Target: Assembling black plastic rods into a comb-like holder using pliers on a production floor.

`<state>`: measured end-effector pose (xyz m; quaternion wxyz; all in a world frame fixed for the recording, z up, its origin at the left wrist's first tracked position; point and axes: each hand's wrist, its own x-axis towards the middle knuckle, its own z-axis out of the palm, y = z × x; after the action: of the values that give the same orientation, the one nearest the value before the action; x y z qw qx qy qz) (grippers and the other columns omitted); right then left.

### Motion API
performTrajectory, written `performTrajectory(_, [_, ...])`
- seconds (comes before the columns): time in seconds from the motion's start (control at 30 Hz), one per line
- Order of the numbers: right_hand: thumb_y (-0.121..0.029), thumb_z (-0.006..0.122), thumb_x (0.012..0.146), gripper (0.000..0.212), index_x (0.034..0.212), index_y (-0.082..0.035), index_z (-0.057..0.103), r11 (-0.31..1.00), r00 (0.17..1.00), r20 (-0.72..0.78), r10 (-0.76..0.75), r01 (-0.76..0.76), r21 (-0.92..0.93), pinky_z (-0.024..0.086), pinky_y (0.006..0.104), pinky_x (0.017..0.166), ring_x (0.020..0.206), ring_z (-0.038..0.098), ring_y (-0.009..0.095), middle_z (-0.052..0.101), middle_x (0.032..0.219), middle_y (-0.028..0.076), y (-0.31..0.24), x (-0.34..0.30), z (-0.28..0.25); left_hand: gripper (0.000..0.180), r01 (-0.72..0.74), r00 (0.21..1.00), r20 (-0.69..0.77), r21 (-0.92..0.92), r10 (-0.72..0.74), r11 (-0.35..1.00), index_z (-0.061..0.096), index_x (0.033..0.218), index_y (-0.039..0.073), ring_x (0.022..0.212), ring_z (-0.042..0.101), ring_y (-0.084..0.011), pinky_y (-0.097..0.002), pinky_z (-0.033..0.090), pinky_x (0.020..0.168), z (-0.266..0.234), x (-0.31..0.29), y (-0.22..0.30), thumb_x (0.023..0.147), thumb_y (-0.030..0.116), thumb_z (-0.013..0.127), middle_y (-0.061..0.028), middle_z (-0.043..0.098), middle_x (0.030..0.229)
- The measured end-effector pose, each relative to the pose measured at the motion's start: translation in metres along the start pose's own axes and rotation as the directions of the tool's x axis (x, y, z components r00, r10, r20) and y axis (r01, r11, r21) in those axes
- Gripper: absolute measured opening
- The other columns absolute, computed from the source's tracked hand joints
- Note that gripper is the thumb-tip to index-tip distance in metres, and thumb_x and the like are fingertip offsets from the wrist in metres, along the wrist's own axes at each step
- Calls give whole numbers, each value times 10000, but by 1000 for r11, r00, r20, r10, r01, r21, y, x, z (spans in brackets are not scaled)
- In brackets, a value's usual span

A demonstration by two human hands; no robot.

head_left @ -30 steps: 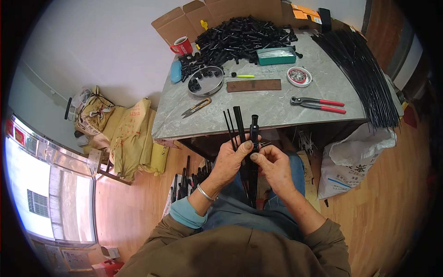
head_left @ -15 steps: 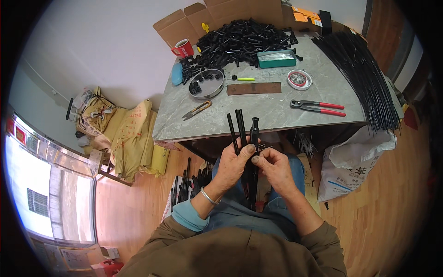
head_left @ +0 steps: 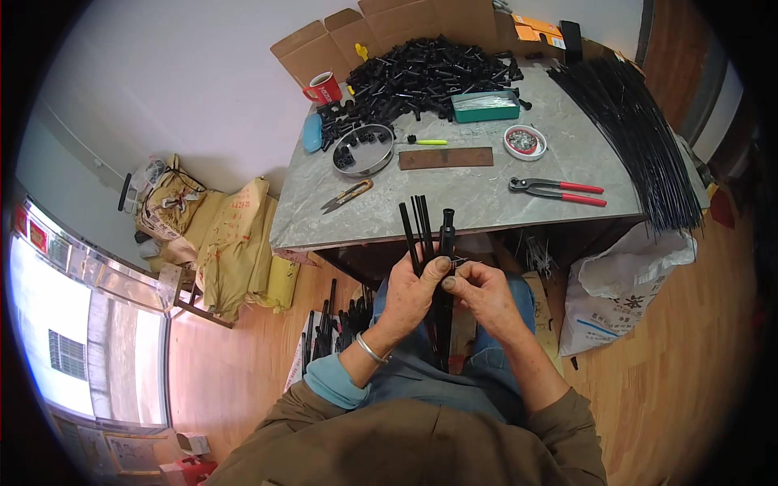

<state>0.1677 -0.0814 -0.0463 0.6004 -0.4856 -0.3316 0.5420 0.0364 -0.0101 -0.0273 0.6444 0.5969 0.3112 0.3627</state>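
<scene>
My left hand (head_left: 413,293) is closed round a bundle of thin black rods (head_left: 410,235) in front of the table edge, their upper ends fanned out above my fingers. In the same grip stands a thicker black tubular fitting (head_left: 447,233) with a flared top. Close beside it, my right hand (head_left: 489,301) pinches thumb against forefinger at the fitting's side. Thin, light wire ends (head_left: 459,261) stick out by those fingertips; the rest of the wire is hidden. Below my hands the rods hang down between my knees.
On the table (head_left: 316,223) lie scissors (head_left: 348,196), red-handled pincers (head_left: 557,191), a brown strip (head_left: 446,157), a round tin (head_left: 364,170), a teal tray (head_left: 485,116), a heap of black fittings (head_left: 429,77) and long black rods (head_left: 632,138). A white sack (head_left: 608,300) stands at right.
The rods above my left hand have shifted slightly, with their tips a little lower. Both hands keep nearly the same place and grip.
</scene>
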Motion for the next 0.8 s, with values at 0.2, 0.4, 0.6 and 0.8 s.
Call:
performTrajectory(0.2, [-197,724,838,197,764,-64,600,994,998,10,58,-58,94,453,198,535,599,517,36,568,691,-39,4,3,2,396,40,999,-20,-99,-42,994,582,1140,11,929,586,-108,-256,474,827,-2,-3,3,891,308,661,-48,631,1047])
performTrajectory(0.4, [-238,732,833,224,774,-69,597,983,992,42,117,-122,134,469,209,538,581,525,50,564,683,-37,8,2,1,429,52,998,-15,-220,-57,974,581,1144,6,895,608,-126,-260,493,806,-1,-8,4,875,328,672,-57,642,993])
performTrajectory(0.6, [-284,762,797,271,851,-97,572,975,977,59,207,-211,65,534,258,564,586,557,76,578,751,-25,2,1,2,402,145,981,165,-279,-101,949,567,1171,-17,877,621,-133,-269,496,816,-14,-6,6,933,306,589,-67,655,956])
performTrajectory(0.8, [-219,807,751,346,939,-95,545,962,969,81,232,-241,124,516,240,541,627,551,64,573,787,-35,-1,-1,-1,399,158,971,209,-211,-113,965,557,1179,-30,913,620,-137,-271,494,824,-13,-8,10,985,312,485,-80,651,990])
